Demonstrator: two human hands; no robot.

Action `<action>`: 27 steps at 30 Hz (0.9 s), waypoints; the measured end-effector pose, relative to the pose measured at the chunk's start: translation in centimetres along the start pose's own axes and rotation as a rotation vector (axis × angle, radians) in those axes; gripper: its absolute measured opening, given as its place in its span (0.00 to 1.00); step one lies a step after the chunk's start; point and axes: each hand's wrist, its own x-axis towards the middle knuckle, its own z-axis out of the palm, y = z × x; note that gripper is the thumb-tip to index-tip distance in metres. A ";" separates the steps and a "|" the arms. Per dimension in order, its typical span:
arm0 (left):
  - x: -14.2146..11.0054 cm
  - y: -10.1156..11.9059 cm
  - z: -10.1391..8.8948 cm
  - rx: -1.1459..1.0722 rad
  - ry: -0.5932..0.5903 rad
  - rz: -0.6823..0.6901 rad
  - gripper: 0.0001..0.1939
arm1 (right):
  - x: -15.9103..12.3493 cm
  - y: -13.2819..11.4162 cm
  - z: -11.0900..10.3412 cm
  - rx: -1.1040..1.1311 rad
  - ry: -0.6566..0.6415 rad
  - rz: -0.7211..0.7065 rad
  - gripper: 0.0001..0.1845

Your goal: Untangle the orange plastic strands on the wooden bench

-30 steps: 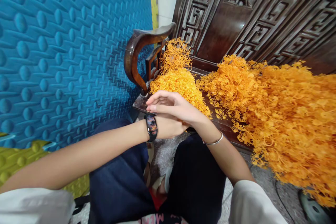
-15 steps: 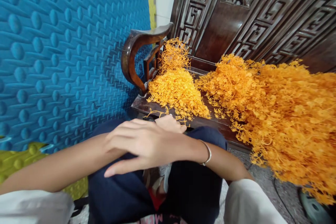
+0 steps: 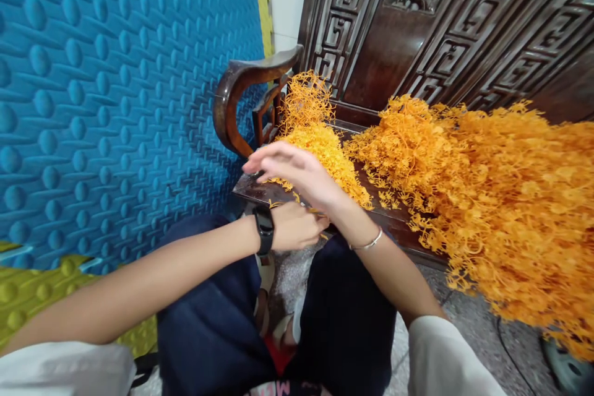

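My left hand, with a black smart band on the wrist, is held low in front of the bench edge. Its fingers are curled, and bits of a thin orange plastic sprig show at the thumb and fingertips; most of it is hidden. Crossing above it from the right is my right hand, which wears a silver bangle. Its fingers are loosely bent and apart, with nothing seen in them. Behind it lies a pile of small yellow-orange plastic pieces, partly covered by the hand.
A dark carved wooden bench with a curved armrest stands ahead. Tangled orange sprigs lie by the armrest. A large orange heap spreads over the right side. Blue foam matting covers the left; a cable runs at lower right.
My right hand has lifted off my left forearm and swung up and forward over the left hand toward the small pile. The smart band is now uncovered. My left hand has stayed nearly in place.
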 end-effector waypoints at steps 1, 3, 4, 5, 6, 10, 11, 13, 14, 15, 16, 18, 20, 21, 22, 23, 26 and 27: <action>-0.2 -0.2 -0.6 -0.039 -0.021 -0.005 0.09 | 0.1 -0.3 -1.4 -0.018 0.084 -0.004 0.14; -0.4 -0.5 -1.9 -0.245 -0.011 -0.049 0.11 | 0.1 -0.8 -4.1 -0.071 0.217 -0.002 0.15; -0.6 -0.7 -2.6 -0.423 0.023 -0.080 0.12 | 0.1 -1.0 -5.3 -0.096 0.266 0.004 0.16; -0.7 -0.8 -3.2 -0.633 0.053 -0.112 0.13 | 0.0 -1.1 -6.3 -0.119 0.305 0.009 0.16; -0.7 -1.0 -3.8 -0.846 0.087 -0.144 0.13 | -0.1 -1.1 -7.1 -0.138 0.333 0.011 0.16; -0.8 -1.6 -5.0 -1.386 0.287 -0.276 0.10 | -0.4 -0.6 -8.3 -0.166 0.352 0.001 0.15; -0.8 -1.9 -5.2 -1.438 0.342 -0.306 0.10 | -0.4 -0.5 -8.2 -0.164 0.342 0.001 0.14; -0.8 -2.7 -5.3 -1.515 0.412 -0.355 0.11 | -0.5 -0.3 -8.0 -0.160 0.326 0.012 0.15; -0.8 -3.1 -5.3 -1.550 0.431 -0.368 0.12 | -0.5 -0.3 -7.9 -0.158 0.327 0.023 0.16; -0.9 -3.6 -5.3 -1.578 0.450 -0.379 0.12 | -0.5 -0.3 -7.8 -0.155 0.338 0.035 0.18; -0.9 -4.1 -5.2 -1.598 0.479 -0.389 0.12 | -0.5 -0.4 -7.7 -0.151 0.359 0.049 0.20; -1.0 -5.1 -5.0 -1.610 0.564 -0.425 0.11 | -0.6 -0.5 -7.7 -0.142 0.393 0.093 0.23; -1.1 -6.0 -4.6 -1.603 0.648 -0.479 0.09 | -0.8 -0.6 -7.8 -0.153 0.340 0.159 0.24; -1.1 -6.3 -4.4 -1.605 0.674 -0.506 0.08 | -0.9 -0.6 -7.9 -0.180 0.284 0.187 0.23; -1.1 -6.6 -4.2 -1.611 0.688 -0.530 0.08 | -1.0 -0.5 -8.0 -0.225 0.228 0.203 0.22; -1.2 -6.9 -4.1 -1.619 0.694 -0.549 0.08 | -1.0 -0.4 -8.1 -0.281 0.186 0.205 0.20; -1.2 -7.3 -3.9 -1.633 0.745 -0.587 0.07 | -1.0 0.2 -8.2 -0.431 0.154 0.180 0.17; -1.2 -7.4 -3.9 -1.629 0.767 -0.598 0.06 | -0.9 0.4 -8.1 -0.441 0.155 0.176 0.16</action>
